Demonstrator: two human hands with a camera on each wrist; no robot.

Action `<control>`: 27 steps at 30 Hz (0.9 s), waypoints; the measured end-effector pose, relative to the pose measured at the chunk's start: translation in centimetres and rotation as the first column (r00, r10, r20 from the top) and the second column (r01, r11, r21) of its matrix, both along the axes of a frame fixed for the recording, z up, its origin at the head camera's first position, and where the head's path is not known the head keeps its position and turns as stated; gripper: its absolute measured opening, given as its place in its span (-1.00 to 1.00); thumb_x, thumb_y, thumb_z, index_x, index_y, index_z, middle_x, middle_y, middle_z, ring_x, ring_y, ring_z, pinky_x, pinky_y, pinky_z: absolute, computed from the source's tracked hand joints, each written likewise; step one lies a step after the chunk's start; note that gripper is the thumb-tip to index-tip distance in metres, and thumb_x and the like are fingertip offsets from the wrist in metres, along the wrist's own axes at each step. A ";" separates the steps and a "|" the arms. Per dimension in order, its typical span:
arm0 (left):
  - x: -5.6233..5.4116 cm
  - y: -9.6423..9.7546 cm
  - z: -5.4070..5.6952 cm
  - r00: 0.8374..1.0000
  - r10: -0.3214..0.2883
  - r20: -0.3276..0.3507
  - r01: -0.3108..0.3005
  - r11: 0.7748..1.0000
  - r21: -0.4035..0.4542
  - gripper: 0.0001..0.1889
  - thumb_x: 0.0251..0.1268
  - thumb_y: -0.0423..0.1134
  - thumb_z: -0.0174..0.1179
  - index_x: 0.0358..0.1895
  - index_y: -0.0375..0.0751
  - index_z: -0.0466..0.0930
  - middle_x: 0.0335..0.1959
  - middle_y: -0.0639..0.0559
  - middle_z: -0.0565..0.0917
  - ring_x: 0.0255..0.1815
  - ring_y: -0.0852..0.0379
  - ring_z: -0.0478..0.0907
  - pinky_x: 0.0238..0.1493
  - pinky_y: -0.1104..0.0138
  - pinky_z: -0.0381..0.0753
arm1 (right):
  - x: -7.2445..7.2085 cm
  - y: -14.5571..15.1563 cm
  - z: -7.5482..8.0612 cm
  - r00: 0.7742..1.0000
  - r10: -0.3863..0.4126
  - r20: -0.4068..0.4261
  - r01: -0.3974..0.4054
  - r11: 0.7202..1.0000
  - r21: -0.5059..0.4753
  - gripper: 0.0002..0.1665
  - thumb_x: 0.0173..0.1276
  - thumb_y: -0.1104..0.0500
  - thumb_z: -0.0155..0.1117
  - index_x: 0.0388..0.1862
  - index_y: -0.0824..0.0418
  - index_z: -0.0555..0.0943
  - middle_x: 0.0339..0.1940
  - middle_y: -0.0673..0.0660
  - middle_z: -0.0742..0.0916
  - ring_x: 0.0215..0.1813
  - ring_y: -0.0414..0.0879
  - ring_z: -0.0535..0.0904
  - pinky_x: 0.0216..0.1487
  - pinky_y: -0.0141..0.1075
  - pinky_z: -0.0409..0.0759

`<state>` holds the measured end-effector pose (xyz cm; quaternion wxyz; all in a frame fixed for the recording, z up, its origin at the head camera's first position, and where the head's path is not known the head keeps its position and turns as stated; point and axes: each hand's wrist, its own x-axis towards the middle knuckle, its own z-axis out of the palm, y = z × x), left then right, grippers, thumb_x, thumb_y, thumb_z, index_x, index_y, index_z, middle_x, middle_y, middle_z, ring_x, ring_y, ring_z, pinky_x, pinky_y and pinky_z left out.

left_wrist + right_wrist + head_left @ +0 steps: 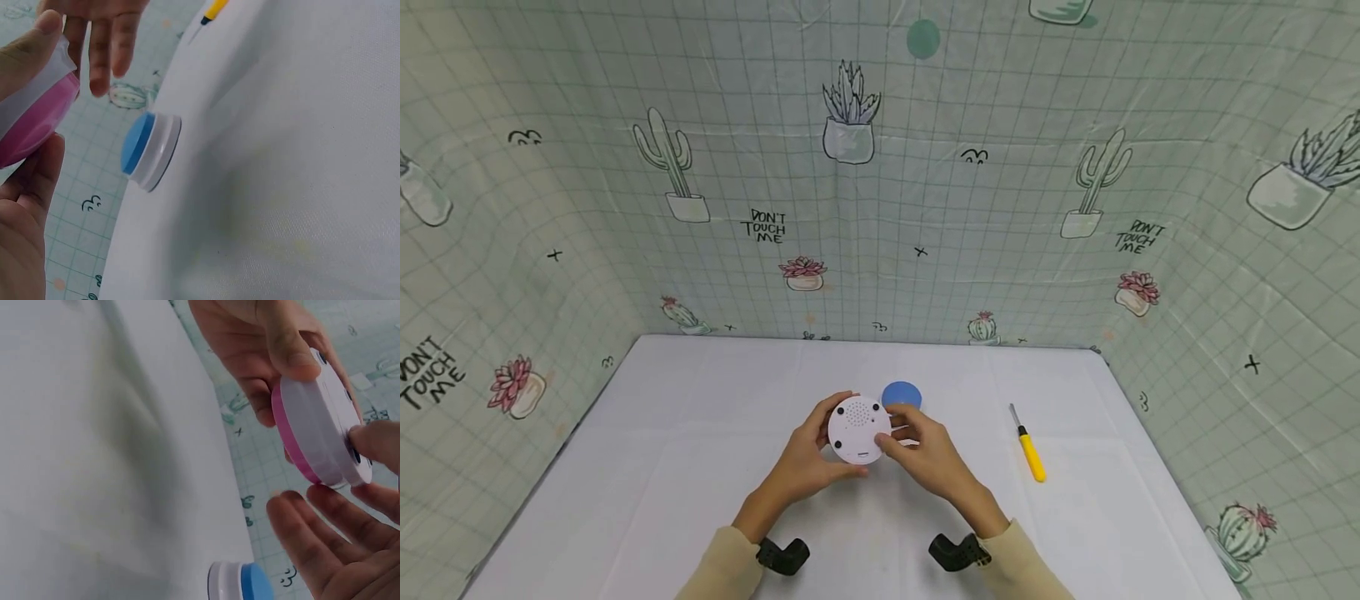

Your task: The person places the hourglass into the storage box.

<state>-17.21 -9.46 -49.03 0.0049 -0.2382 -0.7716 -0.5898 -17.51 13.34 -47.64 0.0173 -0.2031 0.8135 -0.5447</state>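
Note:
My left hand (814, 450) grips a round pink-and-white push button (852, 433), held up off the table with its white underside toward me. That underside has a patch of speaker holes, black rubber feet and a small slot near the lower rim. In the right wrist view the button's pink side (292, 437) faces away, and my left thumb (300, 365) lies on its white rim. My right hand (928, 454) pinches the right edge, thumb on the underside by a black foot and index finger at the rim. Its other fingers (100, 59) extend clear of the button.
A matching blue-topped button (901, 393) stands on the white table (700, 417) just beyond the hands. To the right lies a screwdriver (1032, 454) with a yellow handle and its tip pointing away. A patterned cloth (880, 192) hangs behind and along both sides.

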 end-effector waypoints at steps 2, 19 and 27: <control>0.1 -0.1 0.0 1.000 -0.003 0.010 0.003 1.000 0.018 0.14 -0.14 -0.41 0.66 0.58 -0.16 0.16 0.53 -0.10 0.38 0.48 0.07 0.40 0.32 0.55 0.48 | 0.0 0.3 0.1 0.998 0.025 -0.050 -0.024 0.999 0.026 -0.37 0.43 0.10 0.42 0.40 0.23 0.49 0.23 0.22 0.68 0.17 0.11 0.69 0.10 -0.20 0.75; 0.3 -0.4 0.4 0.996 -0.093 -0.005 0.093 0.996 0.012 0.14 -0.13 -0.30 0.65 0.59 -0.26 0.15 0.46 -0.28 0.40 0.40 -0.20 0.49 0.37 0.23 0.56 | -0.1 1.4 0.0 0.955 0.232 -0.186 -0.219 0.972 0.088 0.03 0.11 0.31 0.64 0.53 0.36 0.34 0.46 0.30 0.51 0.29 0.18 0.63 0.14 -0.21 0.73; 0.2 -0.4 0.6 0.999 -0.052 -0.006 0.052 0.998 -0.034 0.05 -0.09 -0.33 0.66 0.56 -0.14 0.27 0.40 -0.13 0.50 0.28 0.02 0.56 0.26 0.39 0.62 | -0.2 1.6 -0.3 0.954 0.228 -0.192 -0.212 0.972 0.100 -0.02 0.14 0.29 0.63 0.51 0.35 0.37 0.48 0.31 0.51 0.33 0.19 0.60 0.14 -0.17 0.74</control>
